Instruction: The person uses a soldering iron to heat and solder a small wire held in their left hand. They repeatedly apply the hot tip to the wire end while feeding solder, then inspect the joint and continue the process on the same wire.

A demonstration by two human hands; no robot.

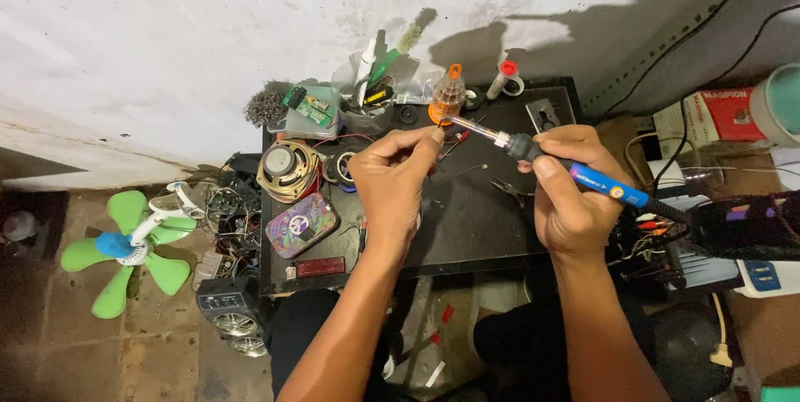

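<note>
Whitewashed wall w/ stains behind, bare floor below; small black worktop (pixel 467 235) sits between, cluttered along its back edge & left side. Largest off-bench item: green fan (pixel 129 248) on floor, well left of worktop. On worktop left side: round speaker cone (pixel 286 169), patterned tin (pixel 302 224) just in front of it. Back edge: tool cup (pixel 371 89) w/ brushes, orange-capped bottle (pixel 448 95).

Soldering iron (pixel 575 170) is held above worktop's right half, long axis running diagonal – blue handle low-right, tip pointing up-left toward back edge, ending near the bottle. Right hand (pixel 575 202) wrapped round the handle, fingers closed on grip, thumb on top. Left hand (pixel 396 181) over worktop centre, just left of the tip; thumb & forefinger pressed together, pinching something too small to tell. Tip lies up & right of left hand's fingertips, close but apart; right hand nearer the iron's body, left nearer the tip
</note>
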